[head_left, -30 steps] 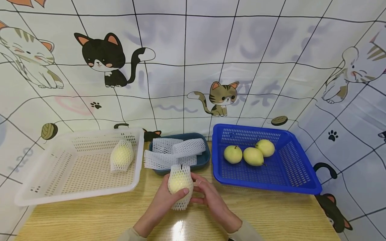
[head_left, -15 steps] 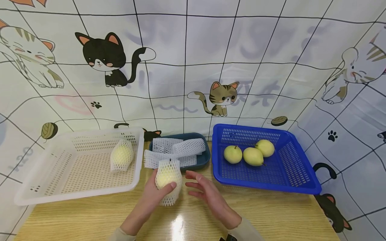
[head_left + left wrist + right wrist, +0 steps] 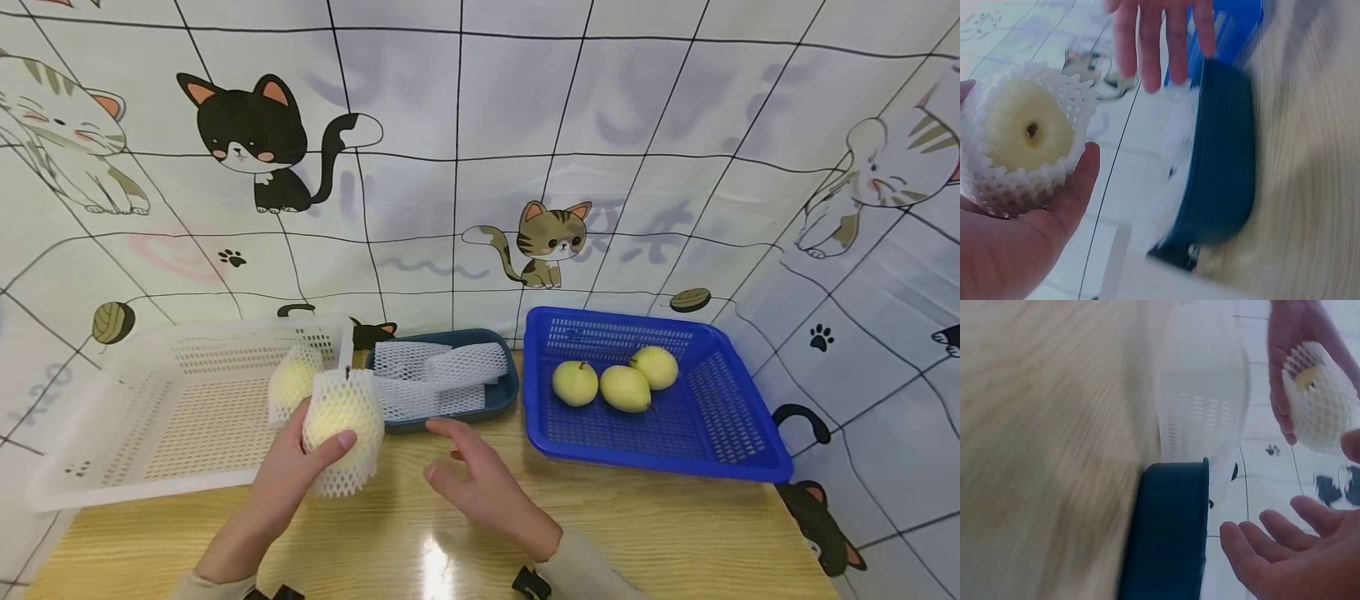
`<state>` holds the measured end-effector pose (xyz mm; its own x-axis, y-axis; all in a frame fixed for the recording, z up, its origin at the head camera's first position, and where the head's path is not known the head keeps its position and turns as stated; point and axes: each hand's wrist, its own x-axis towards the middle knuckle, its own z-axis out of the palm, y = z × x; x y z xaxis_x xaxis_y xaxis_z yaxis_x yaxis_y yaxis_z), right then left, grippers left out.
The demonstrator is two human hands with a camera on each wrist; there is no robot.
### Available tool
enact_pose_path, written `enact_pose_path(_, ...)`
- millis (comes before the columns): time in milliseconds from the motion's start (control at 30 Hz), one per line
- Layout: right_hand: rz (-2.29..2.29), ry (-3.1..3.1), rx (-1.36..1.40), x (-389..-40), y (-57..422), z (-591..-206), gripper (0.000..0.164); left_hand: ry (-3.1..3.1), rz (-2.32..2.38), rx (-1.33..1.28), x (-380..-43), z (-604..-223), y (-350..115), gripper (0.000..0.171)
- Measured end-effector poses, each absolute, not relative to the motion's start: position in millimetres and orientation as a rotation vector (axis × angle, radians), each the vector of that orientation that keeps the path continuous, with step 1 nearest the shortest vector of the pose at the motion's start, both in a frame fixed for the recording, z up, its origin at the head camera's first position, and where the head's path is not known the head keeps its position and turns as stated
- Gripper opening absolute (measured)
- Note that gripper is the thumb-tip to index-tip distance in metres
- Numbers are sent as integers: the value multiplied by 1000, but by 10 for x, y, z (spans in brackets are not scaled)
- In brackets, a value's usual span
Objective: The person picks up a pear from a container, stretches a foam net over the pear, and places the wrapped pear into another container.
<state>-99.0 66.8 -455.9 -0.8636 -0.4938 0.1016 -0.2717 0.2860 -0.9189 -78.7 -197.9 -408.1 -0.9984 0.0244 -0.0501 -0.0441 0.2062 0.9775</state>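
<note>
My left hand [image 3: 288,467] grips a pale yellow pear [image 3: 343,421] wrapped in a white foam net [image 3: 352,475], near the right rim of the white basket [image 3: 187,492]. The net's end leaves the pear's bottom bare in the left wrist view, where the pear [image 3: 1029,128] shows a dark centre. My right hand [image 3: 483,487] hovers over the table in front of the teal tray, fingers loosely bent and holding nothing. Another netted pear [image 3: 294,383] lies in the white basket, partly hidden by the held one.
Several loose foam nets [image 3: 405,396] lie in the teal tray [image 3: 502,400] between the baskets. At right, a blue basket [image 3: 660,462] holds 3 bare pears [image 3: 625,389]. A wooden table [image 3: 390,542] carries everything, with a cat-patterned cloth [image 3: 420,108] behind.
My right hand has let go of the netted pear and drawn slightly back. My left hand has carried the pear leftward and up, towards the white basket.
</note>
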Motion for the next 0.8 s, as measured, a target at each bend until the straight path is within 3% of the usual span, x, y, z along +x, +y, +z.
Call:
enact_pose_path(467,-684,2728,-1533,-975,98,-4574,64,2713,1665,-151,-840,-3866,-2595,70)
enact_pose_path(800,-308,2815,-1546,-941,-139,-4580,82,2840,1295,-75,-1156,-3727,-3058,84)
